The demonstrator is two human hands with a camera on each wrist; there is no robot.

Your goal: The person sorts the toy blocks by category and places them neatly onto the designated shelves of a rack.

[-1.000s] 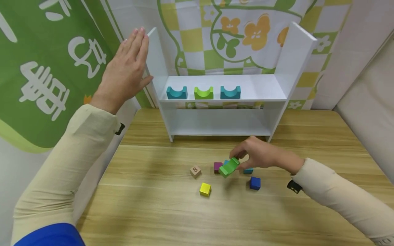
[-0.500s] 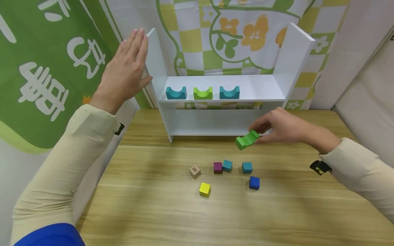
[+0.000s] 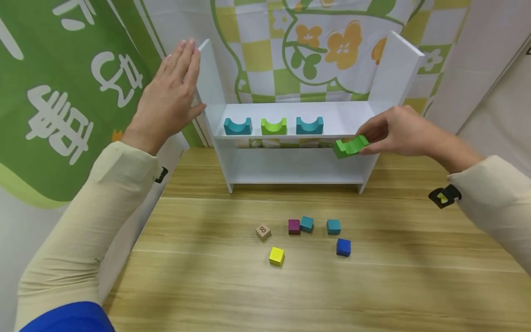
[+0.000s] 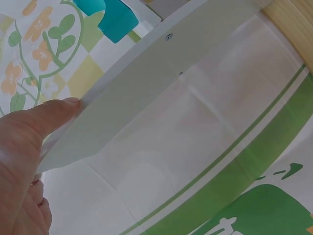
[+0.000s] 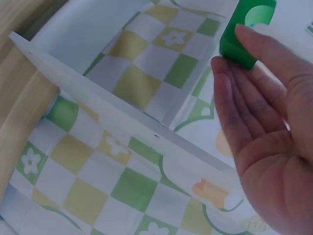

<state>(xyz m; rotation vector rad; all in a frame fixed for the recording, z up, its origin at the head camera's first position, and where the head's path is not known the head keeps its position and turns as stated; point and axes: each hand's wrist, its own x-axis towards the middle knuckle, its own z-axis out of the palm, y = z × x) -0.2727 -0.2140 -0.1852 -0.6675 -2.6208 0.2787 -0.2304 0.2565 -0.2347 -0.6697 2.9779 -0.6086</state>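
Note:
Between the thumb and fingers of my right hand (image 3: 400, 131) is a green arch block (image 3: 351, 146), its curved hollow facing up. It hangs slightly tilted in front of the right part of the white shelf (image 3: 352, 115). In the right wrist view the same green block (image 5: 239, 39) shows at the fingertips. My left hand (image 3: 168, 94) lies with straight fingers against the shelf's left side panel, and its thumb (image 4: 63, 110) touches the panel's edge in the left wrist view. Along the upper board stand a teal arch block (image 3: 238, 127), a lime arch block (image 3: 274, 127) and another teal arch block (image 3: 309, 126).
On the wooden table (image 3: 199, 276) before the shelf lie small cubes: a wooden cube marked 8 (image 3: 263, 231), a yellow cube (image 3: 276, 256), a purple cube (image 3: 294, 226), two teal cubes (image 3: 333, 226) and a blue cube (image 3: 343, 247). A patterned curtain (image 3: 261, 55) hangs behind.
My right hand has lifted the green arch block from above the cubes, up and to the right, to the height of the upper board. The left hand has stayed in place.

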